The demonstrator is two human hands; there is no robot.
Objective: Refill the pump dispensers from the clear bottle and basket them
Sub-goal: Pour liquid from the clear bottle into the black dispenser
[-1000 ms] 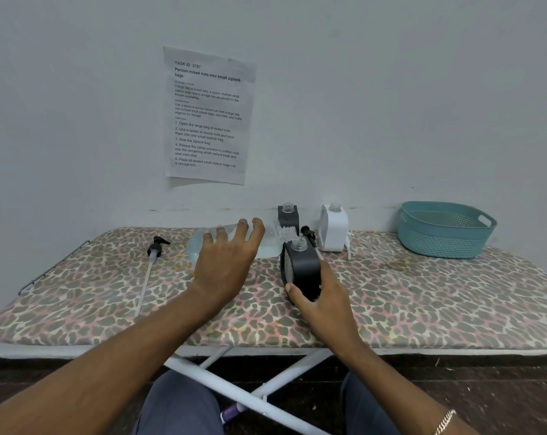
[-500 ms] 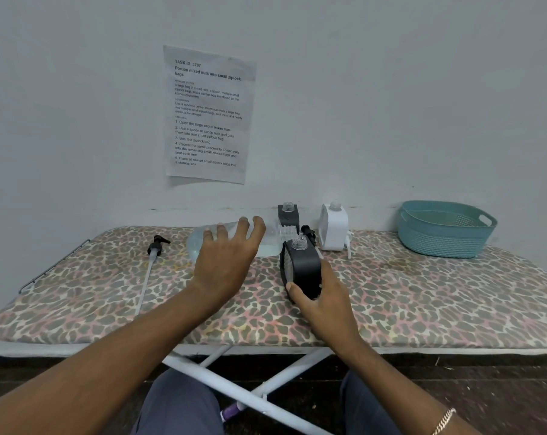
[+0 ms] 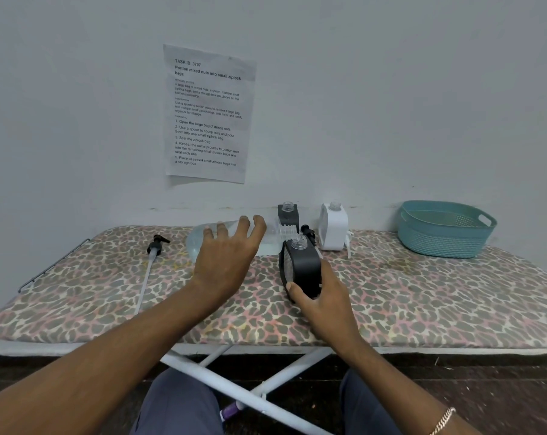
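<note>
Over the ironing board (image 3: pixel 422 293), the left grip (image 3: pixel 225 262) wraps the tipped clear bottle (image 3: pixel 196 246), its neck meeting the black dispenser (image 3: pixel 302 271) clamped by the right grip (image 3: pixel 324 296); misaligned mouths would likely spill.

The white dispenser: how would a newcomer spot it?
Start at the leopard-print board and look along its back edge, left of the teal basket. The white dispenser stands upright there with its neck uncapped. It is the only white one; the other two are dark.
</note>
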